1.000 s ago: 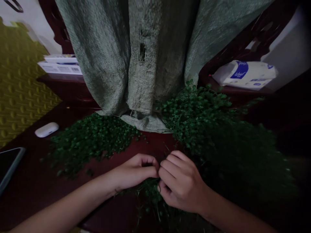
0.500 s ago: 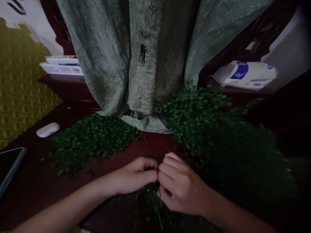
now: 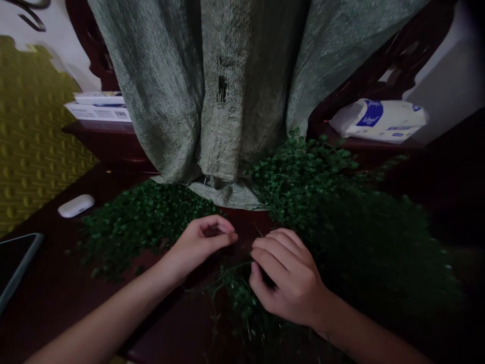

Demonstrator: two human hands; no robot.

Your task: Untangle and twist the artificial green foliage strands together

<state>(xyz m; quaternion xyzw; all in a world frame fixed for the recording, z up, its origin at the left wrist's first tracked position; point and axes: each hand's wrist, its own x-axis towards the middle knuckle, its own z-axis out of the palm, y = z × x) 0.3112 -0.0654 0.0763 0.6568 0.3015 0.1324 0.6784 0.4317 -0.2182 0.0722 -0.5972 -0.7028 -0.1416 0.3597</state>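
My left hand (image 3: pixel 200 242) has its thumb and fingertips pinched together near the right end of a pile of small green leafy tips (image 3: pixel 140 217). What those fingers hold, if anything, is too small to make out. My right hand (image 3: pixel 290 278) is closed, fingers curled around a thin green sprig (image 3: pixel 242 264) whose stem juts out to the left. Below and beside it hang more leafy sprigs (image 3: pixel 237 290). A larger heap of leafy stems (image 3: pixel 310 172) spreads behind and to the right, its far side lost in shadow. A gap separates the two hands.
A grey-green woven sack (image 3: pixel 223 131) hangs down between the heaps onto the dark red wooden surface (image 3: pixel 242 218). White earbud case (image 3: pixel 76 206) and phone (image 3: pixel 22 263) lie left. Boxes (image 3: pixel 99 111) and a tissue pack (image 3: pixel 390 120) rest on side ledges.
My left hand has moved up and left, away from my right hand, toward the left pile. My right hand has shifted slightly right, still closed. The view has tilted slightly.
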